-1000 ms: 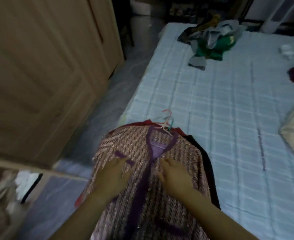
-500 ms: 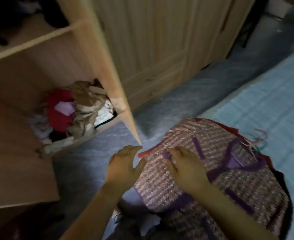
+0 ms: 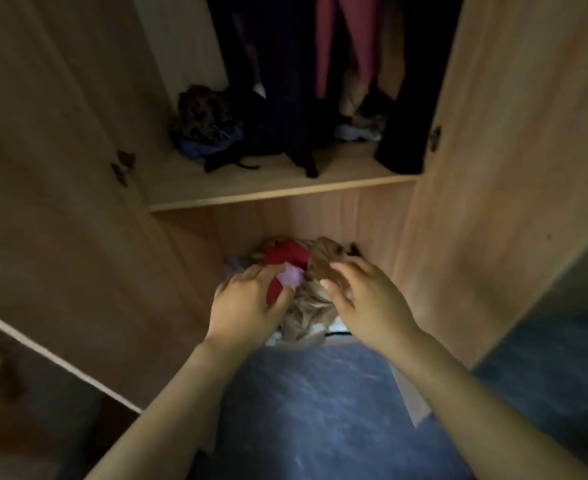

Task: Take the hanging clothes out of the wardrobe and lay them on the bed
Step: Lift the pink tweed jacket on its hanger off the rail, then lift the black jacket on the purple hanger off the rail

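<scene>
We've turned from bed to wardrobe (image 3: 510, 168); left hand (image 3: 247, 306) and right hand (image 3: 365, 299) rest loosely spread on the bottom pile (image 3: 306, 313), gripping nothing. Hanging clothes (image 3: 334, 46) hang vertical above the shelf (image 3: 268, 192), up ahead, about equally near either hand.

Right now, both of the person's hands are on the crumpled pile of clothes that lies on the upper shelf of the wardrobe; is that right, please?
Not quite. The head view shows the left hand and the right hand on the crumpled pile in the bottom compartment of the wardrobe, below the shelf, not on it. The rest holds.
</scene>
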`<state>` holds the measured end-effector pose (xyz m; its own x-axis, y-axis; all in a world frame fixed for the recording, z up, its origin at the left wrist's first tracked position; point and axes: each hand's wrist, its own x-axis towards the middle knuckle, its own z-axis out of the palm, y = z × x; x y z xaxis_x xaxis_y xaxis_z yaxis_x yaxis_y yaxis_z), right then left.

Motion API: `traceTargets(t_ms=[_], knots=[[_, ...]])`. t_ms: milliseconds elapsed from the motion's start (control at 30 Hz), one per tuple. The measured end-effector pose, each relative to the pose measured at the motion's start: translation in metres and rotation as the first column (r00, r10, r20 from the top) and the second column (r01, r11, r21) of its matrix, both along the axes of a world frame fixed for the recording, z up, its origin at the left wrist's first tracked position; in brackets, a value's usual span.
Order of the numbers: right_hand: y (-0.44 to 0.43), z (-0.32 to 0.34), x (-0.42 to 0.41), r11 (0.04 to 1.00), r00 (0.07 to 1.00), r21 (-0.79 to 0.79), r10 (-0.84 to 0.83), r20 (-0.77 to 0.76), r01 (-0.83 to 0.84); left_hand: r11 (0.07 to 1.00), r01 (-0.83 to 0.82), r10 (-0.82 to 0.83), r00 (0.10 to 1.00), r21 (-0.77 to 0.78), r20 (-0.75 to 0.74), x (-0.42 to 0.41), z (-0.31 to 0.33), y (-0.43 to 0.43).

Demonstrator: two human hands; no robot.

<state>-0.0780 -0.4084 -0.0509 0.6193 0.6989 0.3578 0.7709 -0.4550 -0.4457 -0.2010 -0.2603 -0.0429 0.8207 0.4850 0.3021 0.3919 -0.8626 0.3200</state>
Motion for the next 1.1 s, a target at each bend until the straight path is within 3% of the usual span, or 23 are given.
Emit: traceTargets(t_ms=[267,667,900,1100], knots=[[0.163,0.126,0.074,0.98,0.955,0.133,0.109,0.275,-0.15,0.985,-0.052,0.016,0.977,0.165,0.212,0.065,0.109,0.151],[0.364,0.328,0.256,0.947,0.762,0.168,0.106,0.639,-0.273,0.968,-0.005,-0.104,0.902,0.251,0.419,0.251,0.271,0.357],[0.432,0.443,0.331,0.937,0.604,0.239,-0.039,0.796,-0.254,0.952,-0.033,-0.142,0.835,0.306,0.532,0.342,0.362,0.447],[0.456,0.529,0.363,0.944,0.471,0.306,-0.217,0.855,-0.121,0.918,-0.003,-0.257,0.757,0.396,0.601,0.409,0.453,0.487]])
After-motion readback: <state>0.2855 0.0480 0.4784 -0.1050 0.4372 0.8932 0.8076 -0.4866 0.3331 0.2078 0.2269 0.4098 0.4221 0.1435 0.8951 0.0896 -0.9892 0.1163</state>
